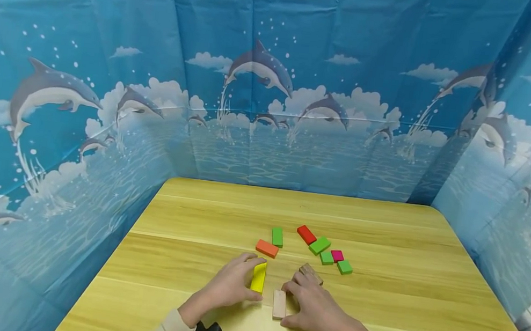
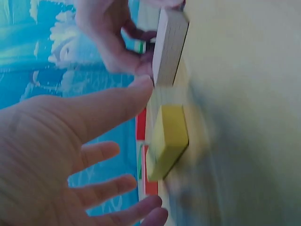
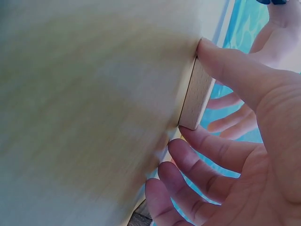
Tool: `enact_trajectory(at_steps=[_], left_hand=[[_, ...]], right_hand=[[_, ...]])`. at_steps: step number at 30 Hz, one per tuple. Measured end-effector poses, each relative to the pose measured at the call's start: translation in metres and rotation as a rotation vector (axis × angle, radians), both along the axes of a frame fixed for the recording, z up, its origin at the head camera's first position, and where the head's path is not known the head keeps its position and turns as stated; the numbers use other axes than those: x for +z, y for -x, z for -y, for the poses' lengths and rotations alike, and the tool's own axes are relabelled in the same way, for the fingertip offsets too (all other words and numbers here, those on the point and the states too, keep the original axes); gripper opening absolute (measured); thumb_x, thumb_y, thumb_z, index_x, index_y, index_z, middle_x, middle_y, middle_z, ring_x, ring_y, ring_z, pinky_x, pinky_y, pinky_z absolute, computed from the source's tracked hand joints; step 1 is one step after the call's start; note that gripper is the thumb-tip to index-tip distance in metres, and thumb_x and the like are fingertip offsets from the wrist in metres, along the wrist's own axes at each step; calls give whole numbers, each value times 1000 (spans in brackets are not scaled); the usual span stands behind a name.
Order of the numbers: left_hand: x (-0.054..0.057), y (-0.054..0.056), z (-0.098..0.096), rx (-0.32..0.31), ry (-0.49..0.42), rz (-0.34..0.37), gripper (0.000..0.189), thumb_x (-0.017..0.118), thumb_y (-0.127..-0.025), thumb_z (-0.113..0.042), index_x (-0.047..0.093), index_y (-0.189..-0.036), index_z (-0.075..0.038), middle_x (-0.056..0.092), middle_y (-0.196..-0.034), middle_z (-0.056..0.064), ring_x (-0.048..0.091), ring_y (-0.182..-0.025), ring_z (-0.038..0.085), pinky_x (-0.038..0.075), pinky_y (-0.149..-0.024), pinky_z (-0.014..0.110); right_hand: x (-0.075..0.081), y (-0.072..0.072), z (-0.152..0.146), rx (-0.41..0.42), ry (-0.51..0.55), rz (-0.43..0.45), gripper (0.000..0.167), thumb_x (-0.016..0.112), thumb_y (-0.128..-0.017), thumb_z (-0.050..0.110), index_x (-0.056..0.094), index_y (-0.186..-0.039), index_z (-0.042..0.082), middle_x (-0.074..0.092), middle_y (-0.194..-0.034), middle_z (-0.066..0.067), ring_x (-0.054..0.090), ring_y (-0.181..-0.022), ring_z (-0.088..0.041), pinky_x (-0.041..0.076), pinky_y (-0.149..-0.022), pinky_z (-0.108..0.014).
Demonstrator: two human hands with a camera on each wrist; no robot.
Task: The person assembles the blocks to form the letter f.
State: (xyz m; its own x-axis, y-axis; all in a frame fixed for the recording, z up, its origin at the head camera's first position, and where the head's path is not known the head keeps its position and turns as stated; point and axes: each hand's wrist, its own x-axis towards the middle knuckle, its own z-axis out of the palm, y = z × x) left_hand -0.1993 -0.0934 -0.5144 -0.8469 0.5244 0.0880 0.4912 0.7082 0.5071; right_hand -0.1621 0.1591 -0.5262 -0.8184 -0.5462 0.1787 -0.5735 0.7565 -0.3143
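A yellow block (image 1: 258,278) lies on the table, within the spread of my left hand (image 1: 233,281). In the left wrist view, the left thumb and loosely bent fingers stand apart from the yellow block (image 2: 170,136). My right hand (image 1: 321,307) pinches a pale wooden block (image 1: 279,304) end to end, thumb at the near end and index finger at the far one. The right wrist view shows that same pale block (image 3: 195,94) between thumb and index fingertip, flat against the tabletop. A browner wooden block (image 1: 312,273) lies just beyond the right hand's fingers, partly hidden.
Beyond the hands lie an orange block (image 1: 267,249), a green block (image 1: 277,237), a red block (image 1: 306,234), a small magenta block (image 1: 337,256) and several other green ones. A blue dolphin-print curtain (image 1: 267,149) borders the wooden table (image 1: 182,216).
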Motion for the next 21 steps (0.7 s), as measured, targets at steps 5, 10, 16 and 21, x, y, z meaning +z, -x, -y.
enact_trajectory(at_steps=[5, 10, 16, 21], left_hand=[[-2, 13, 11, -61, -46, 32, 85, 88, -78, -35, 48, -150, -17, 47, -150, 3, 47, -133, 29, 42, -106, 52], [-7, 26, 18, -85, -67, 77, 87, 87, -79, -36, 45, -153, -18, 42, -155, 6, 41, -139, 31, 38, -109, 54], [-9, 34, 22, -106, -37, 95, 90, 88, -78, -40, 44, -154, -18, 39, -158, 3, 37, -140, 27, 37, -110, 52], [-13, 39, 25, -128, -1, 85, 96, 87, -76, -48, 42, -155, -19, 40, -157, -2, 38, -136, 22, 39, -109, 48]], right_hand=[[-1, 1, 0, -9, -3, 21, 59, 90, -68, 50, 70, -112, 15, 49, -102, 9, 46, -122, -30, 48, -95, -50], [0, 1, 1, -18, 2, 31, 60, 90, -69, 49, 70, -113, 14, 50, -103, 8, 46, -125, -33, 50, -94, -51], [-2, 2, 0, -20, 9, 36, 61, 90, -70, 49, 69, -115, 14, 51, -105, 7, 41, -134, -43, 47, -97, -60], [-2, 3, 1, -16, 2, 41, 61, 89, -70, 50, 69, -116, 14, 51, -105, 7, 42, -134, -41, 48, -97, -58]])
